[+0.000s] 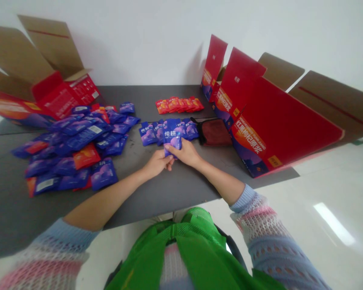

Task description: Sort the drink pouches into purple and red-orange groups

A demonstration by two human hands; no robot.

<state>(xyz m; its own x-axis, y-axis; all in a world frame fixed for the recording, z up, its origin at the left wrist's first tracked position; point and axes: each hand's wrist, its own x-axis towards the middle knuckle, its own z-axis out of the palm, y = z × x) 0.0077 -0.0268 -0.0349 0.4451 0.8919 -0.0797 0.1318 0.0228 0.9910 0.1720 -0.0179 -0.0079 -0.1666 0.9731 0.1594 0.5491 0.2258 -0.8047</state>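
Between my two hands, in front of me, is a purple pouch (172, 139) with white lettering facing up. My left hand (157, 164) grips its lower left corner, fingers curled in. My right hand (186, 154) has its thumb on the pouch's front at the lower right edge. Just behind it lies a row of overlapping purple pouches (148, 134), partly hidden by the held one. Farther back is a fanned row of red-orange pouches (179, 105). A heap of mostly purple pouches (75, 139), with some red-orange ones mixed in, lies to the left.
An open red carton (59, 94) with raised brown flaps stands at the back left. More open red cartons (278, 129) line the right side. Beside them lies a dark red cloth bag (217, 132). The grey table's (157, 199) front edge is close to my body.
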